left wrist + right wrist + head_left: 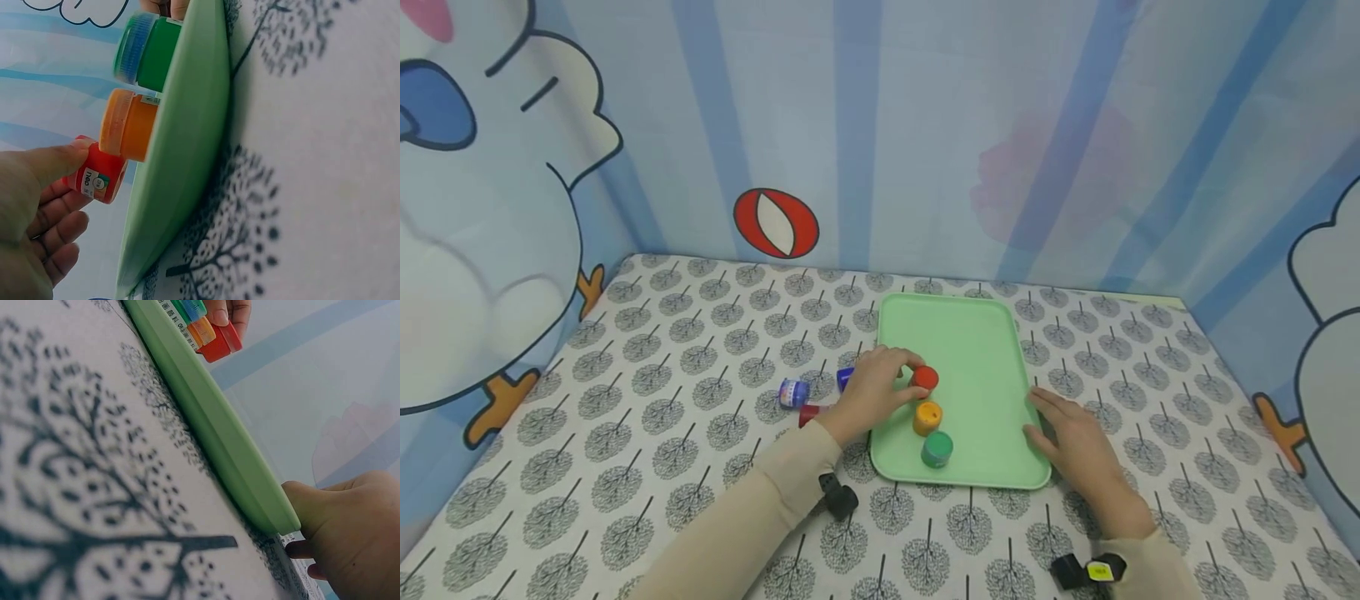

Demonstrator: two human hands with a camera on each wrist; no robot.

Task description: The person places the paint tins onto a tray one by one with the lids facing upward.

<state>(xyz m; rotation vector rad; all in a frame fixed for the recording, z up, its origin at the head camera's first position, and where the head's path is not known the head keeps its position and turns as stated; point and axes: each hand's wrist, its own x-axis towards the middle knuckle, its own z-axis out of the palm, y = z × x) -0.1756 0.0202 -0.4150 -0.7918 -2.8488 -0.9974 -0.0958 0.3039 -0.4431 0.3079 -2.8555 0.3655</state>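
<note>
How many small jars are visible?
6: red jar in the left hand; orange jar and green jar on the tray; two blue jars and maroon jar left of it. The left arm may hide more.

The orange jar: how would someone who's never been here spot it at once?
Find the big green tray on the tree-print cloth. Toward its near left corner stands the orange jar, between a green jar nearer the person and a red jar pinched in the left hand. Its orange lid and body set it apart from those two.
</note>
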